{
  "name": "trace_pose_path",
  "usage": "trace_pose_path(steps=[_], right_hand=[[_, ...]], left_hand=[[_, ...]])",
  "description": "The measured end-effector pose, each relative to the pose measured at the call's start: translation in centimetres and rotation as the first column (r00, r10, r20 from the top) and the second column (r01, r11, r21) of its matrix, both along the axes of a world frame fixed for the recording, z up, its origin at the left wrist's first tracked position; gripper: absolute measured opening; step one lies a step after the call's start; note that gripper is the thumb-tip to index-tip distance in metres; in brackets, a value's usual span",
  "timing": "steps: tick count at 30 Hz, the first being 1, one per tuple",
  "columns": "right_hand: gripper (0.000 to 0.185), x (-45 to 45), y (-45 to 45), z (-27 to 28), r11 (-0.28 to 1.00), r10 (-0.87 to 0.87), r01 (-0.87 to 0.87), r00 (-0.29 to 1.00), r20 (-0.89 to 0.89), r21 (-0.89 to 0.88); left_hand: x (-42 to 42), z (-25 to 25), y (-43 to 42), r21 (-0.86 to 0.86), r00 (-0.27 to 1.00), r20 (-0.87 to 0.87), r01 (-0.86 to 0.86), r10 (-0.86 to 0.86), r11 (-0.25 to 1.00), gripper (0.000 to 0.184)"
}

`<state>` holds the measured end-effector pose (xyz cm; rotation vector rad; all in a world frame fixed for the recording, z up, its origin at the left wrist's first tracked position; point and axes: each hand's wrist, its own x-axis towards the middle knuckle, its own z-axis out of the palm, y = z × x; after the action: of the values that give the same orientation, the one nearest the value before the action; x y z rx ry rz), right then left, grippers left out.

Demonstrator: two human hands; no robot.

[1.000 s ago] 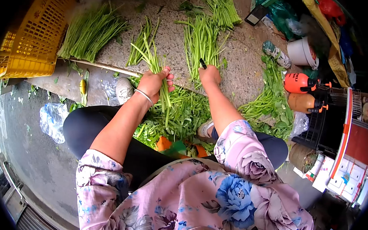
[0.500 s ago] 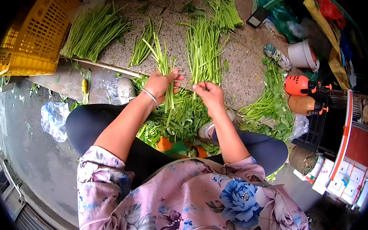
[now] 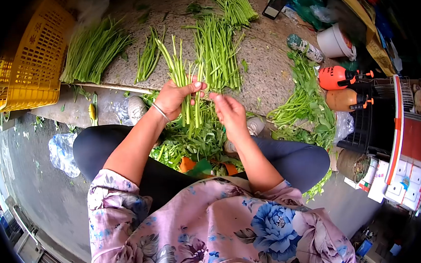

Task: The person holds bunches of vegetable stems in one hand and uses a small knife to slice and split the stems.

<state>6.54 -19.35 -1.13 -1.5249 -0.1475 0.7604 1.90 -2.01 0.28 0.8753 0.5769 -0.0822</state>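
Note:
My left hand [image 3: 174, 101], with a bangle at the wrist, is wrapped round a small bunch of green stems [image 3: 177, 68] that stick out above and below it. Close to its right, my right hand [image 3: 229, 112] has its fingers bent together at the lower end of a larger stem pile [image 3: 218, 54]; what its fingertips hold is too small to make out. Loose stems [image 3: 147, 60] lie left of the held bunch. Farther left is a big stem bundle [image 3: 92, 52], and another bundle [image 3: 236, 7] lies at the top. Leafy greens [image 3: 192, 144] are heaped below my hands.
A yellow crate [image 3: 35, 58] stands at upper left. More leafy stems [image 3: 298, 107] lie to the right, near a white bucket [image 3: 335, 42], a red sprayer [image 3: 335, 77] and an orange-brown one [image 3: 342, 100]. A clear plastic bag [image 3: 63, 154] lies on the left floor.
My right hand has moved left, closer to my left hand, and the dark object it held a second ago no longer shows clearly. The view has shifted slightly.

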Motion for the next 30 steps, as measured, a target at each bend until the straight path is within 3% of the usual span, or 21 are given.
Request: trace_pose_path(steps=[3,6,8,16,17,20,22,23,24,26,30], right_hand=[[0.043,2.1,-0.2,1.3,0.952,0.062,0.027,0.959,-0.277,0.304],[0.043,3.6,0.3,1.9,0.944,0.156,-0.067,0.954,-0.256,0.323],[0.043,4.2,0.6,2.1,0.950,0.144,-0.055,0.950,-0.276,0.307],[0.025,5.8,-1.7,0.2,0.951,0.293,-0.260,0.933,-0.211,0.169],[0.023,5.8,-2.3,-0.8,0.963,0.269,-0.266,0.960,-0.078,0.048],[0.025,4.4,-3.6,-2.5,0.980,0.188,-0.175,0.971,0.146,-0.099],[0.025,3.5,-4.8,-3.9,0.923,0.286,-0.241,0.951,0.116,-0.299],[0.027,3.2,-5.9,-6.1,0.854,0.424,-0.373,0.903,0.071,-0.363],[0.036,2.1,-5.8,-5.9,0.842,0.445,-0.355,0.883,0.151,-0.407],[0.041,1.3,-5.9,-4.9,0.802,0.356,-0.410,0.912,-0.204,-0.435],[0.041,1.9,-5.1,-1.4,0.849,0.392,-0.463,0.875,-0.284,-0.254]], left_hand=[[-0.4,0.4,-0.3,0.024,0.995,0.003,0.098,-0.098,0.995,0.015],[-0.8,0.2,-0.3,0.035,0.981,0.010,0.195,-0.196,0.980,0.015],[-1.0,0.2,-0.3,0.095,0.954,-0.001,0.299,-0.300,0.950,0.018],[-1.6,0.1,0.3,0.102,0.906,-0.061,0.424,-0.420,0.900,0.014],[-1.7,0.1,0.3,0.096,0.903,-0.068,0.430,-0.425,0.898,0.014],[-1.8,-0.2,0.4,0.065,0.925,-0.076,0.378,-0.373,0.923,0.014],[-1.6,-0.4,0.7,0.043,0.955,-0.051,0.294,-0.292,0.955,0.020],[-1.5,-0.6,0.9,-0.013,0.970,-0.016,0.241,-0.241,0.970,0.023],[-1.4,-0.7,1.2,-0.068,0.982,0.016,0.188,-0.187,0.980,0.025],[-1.2,-1.0,1.5,-0.100,0.989,0.013,0.150,-0.149,0.984,0.024],[-1.0,-1.3,1.5,-0.157,0.997,0.013,0.082,-0.080,0.984,0.019]])
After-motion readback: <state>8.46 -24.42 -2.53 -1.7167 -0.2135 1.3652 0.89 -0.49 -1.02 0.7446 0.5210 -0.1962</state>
